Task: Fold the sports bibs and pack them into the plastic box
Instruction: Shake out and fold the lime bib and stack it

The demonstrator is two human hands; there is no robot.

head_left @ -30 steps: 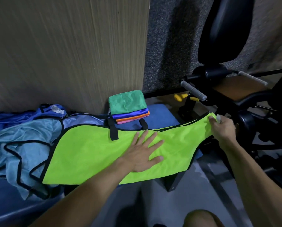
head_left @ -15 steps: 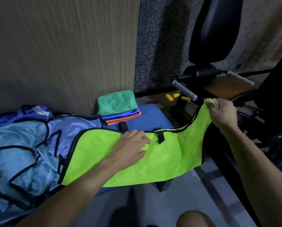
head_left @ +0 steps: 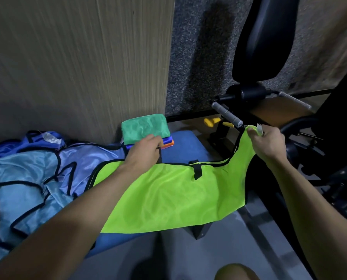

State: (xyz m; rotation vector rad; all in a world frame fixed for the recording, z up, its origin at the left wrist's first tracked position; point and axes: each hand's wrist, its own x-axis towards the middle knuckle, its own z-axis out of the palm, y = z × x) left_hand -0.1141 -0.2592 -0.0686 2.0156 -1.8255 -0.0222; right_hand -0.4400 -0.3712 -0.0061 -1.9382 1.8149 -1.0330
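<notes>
Two hands on glossy lime bib [head_left: 168,195]

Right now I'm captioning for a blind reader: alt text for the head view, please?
A person's right hand lifts one end of a lime green bib off a blue bench, while the left hand grips its far edge beside a stack of folded bibs. Crumpled blue bibs lie left.

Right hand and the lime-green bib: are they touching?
Touching. The head view shows the right hand closed on the lime-green bib's shoulder end, lifting it off the blue bench.
</notes>
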